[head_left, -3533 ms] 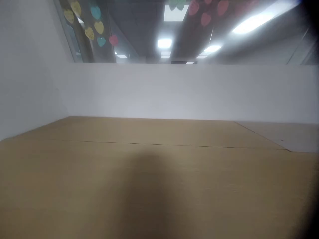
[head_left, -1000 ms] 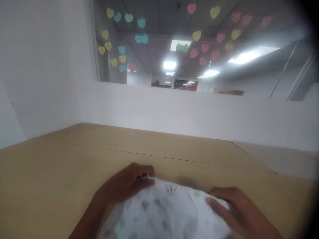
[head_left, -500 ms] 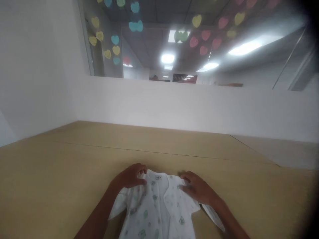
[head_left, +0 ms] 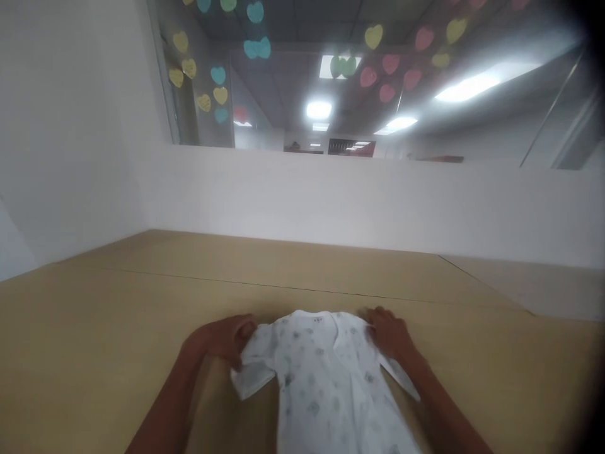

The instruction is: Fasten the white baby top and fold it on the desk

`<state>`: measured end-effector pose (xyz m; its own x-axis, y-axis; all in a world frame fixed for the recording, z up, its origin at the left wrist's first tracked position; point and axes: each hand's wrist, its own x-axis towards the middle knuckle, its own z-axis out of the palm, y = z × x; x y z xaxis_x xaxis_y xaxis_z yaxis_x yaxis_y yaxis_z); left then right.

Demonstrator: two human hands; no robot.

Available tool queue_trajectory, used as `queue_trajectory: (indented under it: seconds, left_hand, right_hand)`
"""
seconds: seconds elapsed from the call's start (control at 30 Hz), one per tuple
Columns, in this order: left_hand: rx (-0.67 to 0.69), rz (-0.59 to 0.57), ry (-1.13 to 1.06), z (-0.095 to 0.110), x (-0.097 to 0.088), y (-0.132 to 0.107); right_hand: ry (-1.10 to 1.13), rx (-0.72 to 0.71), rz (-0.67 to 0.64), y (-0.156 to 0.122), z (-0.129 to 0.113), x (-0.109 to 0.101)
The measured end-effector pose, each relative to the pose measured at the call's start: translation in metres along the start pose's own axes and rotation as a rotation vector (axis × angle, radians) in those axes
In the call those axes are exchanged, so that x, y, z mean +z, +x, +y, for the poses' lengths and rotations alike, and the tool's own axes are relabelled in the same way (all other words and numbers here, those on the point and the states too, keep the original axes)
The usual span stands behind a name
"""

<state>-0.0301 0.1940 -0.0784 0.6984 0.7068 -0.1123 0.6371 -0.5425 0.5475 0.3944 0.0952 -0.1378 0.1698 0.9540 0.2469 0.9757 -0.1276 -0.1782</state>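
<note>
Two bare hands sit at the far corners of a white short-sleeved baby top (head_left: 326, 384). The left hand (head_left: 227, 340) is closed on the shoulder seam just above the left sleeve (head_left: 253, 375), and the right hand (head_left: 390, 333) has its fingers curled narrowly over the opposite shoulder edge. The garment lies flat, its collar pointing away from the person. Its long axis runs almost straight toward the person, tilted slightly, and the hem passes out of view at the bottom edge. The right sleeve (head_left: 401, 378) lies beside the right forearm (head_left: 439, 403). Beneath everything is a tan wooden tabletop (head_left: 118, 315), meeting a white partition wall (head_left: 331, 202). Above that, a glass panel (head_left: 283, 82) carries coloured heart-shaped notes (head_left: 220, 75).
</note>
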Motion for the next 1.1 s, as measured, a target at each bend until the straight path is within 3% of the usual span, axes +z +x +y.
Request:
queue_trajectory:
  seconds: [0.1, 0.23, 0.37, 0.43, 0.57, 0.63, 0.7, 0.83, 0.9, 1.0, 1.1]
  left_hand:
    - [-0.028, -0.043, -0.010, 0.004, 0.006, 0.005]
    - [0.004, -0.023, 0.003, 0.012, 0.016, 0.014]
    - [0.122, 0.093, 0.067, 0.008, 0.020, 0.020]
    - [0.223, 0.270, 0.111, 0.008, 0.018, 0.022]
    - [0.358, 0.749, 0.189, 0.024, 0.007, 0.022]
    - [0.383, 0.843, 0.257, 0.030, 0.001, 0.016]
    - [0.394, 0.790, 0.306, 0.027, -0.004, 0.009]
    - [0.233, 0.421, 0.328, 0.005, -0.004, -0.002]
    - [0.193, 0.381, 0.318, 0.004, 0.003, 0.000]
    - [0.201, 0.454, 0.263, 0.025, 0.029, 0.014]
    - [0.247, 0.290, 0.299, 0.055, 0.064, 0.031]
  right_hand:
    - [-0.080, 0.042, 0.089, 0.001, -0.014, -0.001]
    - [0.167, -0.186, 0.099, -0.006, -0.042, 0.001]
    - [0.345, -0.342, 0.019, -0.012, -0.052, 0.014]
    - [0.368, -0.393, 0.048, -0.013, -0.048, 0.021]
    - [0.403, -0.442, 0.073, -0.014, -0.038, 0.028]
    - [0.404, -0.405, 0.048, -0.016, -0.039, 0.027]
    - [0.397, -0.377, 0.016, -0.018, -0.042, 0.025]
    - [0.324, -0.391, -0.024, -0.020, -0.047, 0.025]
    - [0.273, -0.381, -0.002, -0.019, -0.047, 0.027]
    - [0.252, -0.342, 0.127, -0.015, -0.043, 0.022]
    - [0.338, -0.282, 0.203, -0.016, -0.040, 0.012]
